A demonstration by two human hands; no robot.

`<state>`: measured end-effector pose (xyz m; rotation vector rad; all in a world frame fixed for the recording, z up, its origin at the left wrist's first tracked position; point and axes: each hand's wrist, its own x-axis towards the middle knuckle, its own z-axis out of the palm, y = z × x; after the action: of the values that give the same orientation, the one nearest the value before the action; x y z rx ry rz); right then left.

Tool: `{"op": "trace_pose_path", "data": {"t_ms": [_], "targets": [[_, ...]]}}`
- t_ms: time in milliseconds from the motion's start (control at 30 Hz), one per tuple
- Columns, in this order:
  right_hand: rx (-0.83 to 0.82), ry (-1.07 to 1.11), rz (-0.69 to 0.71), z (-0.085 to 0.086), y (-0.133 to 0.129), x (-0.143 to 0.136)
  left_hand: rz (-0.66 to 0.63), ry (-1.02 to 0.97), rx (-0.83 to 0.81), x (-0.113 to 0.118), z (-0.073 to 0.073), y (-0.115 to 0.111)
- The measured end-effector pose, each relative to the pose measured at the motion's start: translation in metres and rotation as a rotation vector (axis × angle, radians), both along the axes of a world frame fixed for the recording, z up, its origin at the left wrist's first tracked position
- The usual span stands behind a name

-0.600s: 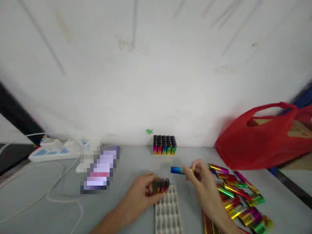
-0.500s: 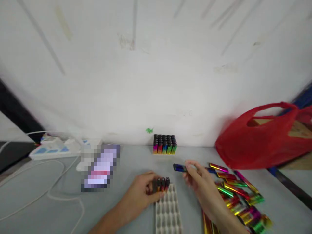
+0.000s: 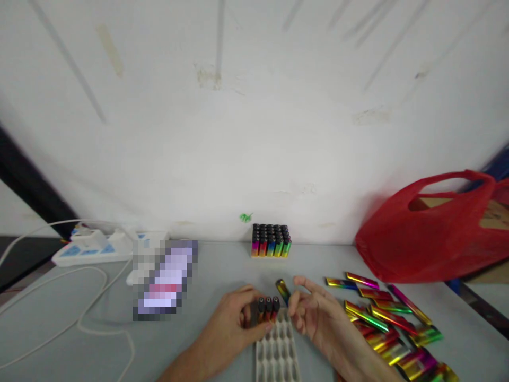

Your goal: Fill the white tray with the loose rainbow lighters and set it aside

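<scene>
My left hand [image 3: 234, 313] is closed around the far end of a pale tray with rows of small pockets [image 3: 277, 353]. Its thumb and fingers press against several black-topped lighters [image 3: 269, 305] standing upright in a row there. Just right of that row, my right hand [image 3: 318, 313] has its fingertips on a single shiny lighter [image 3: 282, 290], tilted, with a dark end and a yellowish body. Part of this lighter is hidden by the fingers. To the right lies a loose heap of shiny multicoloured lighters [image 3: 392, 317].
Against the wall stands a full block of upright lighters [image 3: 271, 241]. A red plastic bag [image 3: 401, 239] with cardboard in it sits at the right. At the left are a blurred-out phone [image 3: 169, 278], a white power strip [image 3: 93, 252] and a loose white cable [image 3: 103, 329].
My right hand has moved left and nearer to the tray with its lighter, which has turned from lying nearly level to a steeper tilt. My left hand stays at the row.
</scene>
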<state>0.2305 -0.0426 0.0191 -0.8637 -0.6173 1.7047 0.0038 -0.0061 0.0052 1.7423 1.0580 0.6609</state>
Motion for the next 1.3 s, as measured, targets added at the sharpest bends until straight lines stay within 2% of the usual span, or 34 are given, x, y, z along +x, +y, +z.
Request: {"op": "trace_pose_path", "data": {"t_ms": [100,233,300,367,533,700,833,933,1067,1200,1300], "targets": [[0.086,-0.249,-0.081,-0.003,0.003,0.003,0.012,0.000,0.005,0.000,0.000,0.000],[0.390,-0.876,-0.234,-0.008,0.001,0.009,0.009,0.010,0.006,0.000,-0.001,0.000],[0.510,-1.125,-0.235,-0.009,-0.001,0.009,0.010,0.015,0.008,0.000,-0.001,0.000],[0.580,-1.250,-0.163,-0.011,-0.003,0.008,0.009,0.021,0.017,0.001,-0.002,-0.001],[0.617,-1.406,0.007,-0.012,-0.001,0.005,0.009,0.055,0.046,0.003,0.000,-0.001],[0.582,-1.512,0.039,-0.009,-0.001,0.010,0.010,0.044,0.047,0.004,0.001,-0.003],[0.606,-1.575,0.070,-0.019,0.001,0.017,0.044,0.054,0.078,0.006,-0.002,-0.006],[0.720,-1.613,0.035,-0.033,0.006,0.021,0.053,0.072,0.075,0.008,-0.005,-0.006],[0.796,-1.791,-0.069,-0.045,0.009,0.025,0.072,0.082,0.065,0.009,-0.004,-0.004],[0.834,-1.915,-0.130,-0.042,0.012,0.026,0.072,0.064,0.041,0.008,-0.004,-0.003],[0.839,-1.863,-0.201,-0.034,0.012,0.025,0.070,0.053,0.033,0.007,-0.007,-0.002]]}}
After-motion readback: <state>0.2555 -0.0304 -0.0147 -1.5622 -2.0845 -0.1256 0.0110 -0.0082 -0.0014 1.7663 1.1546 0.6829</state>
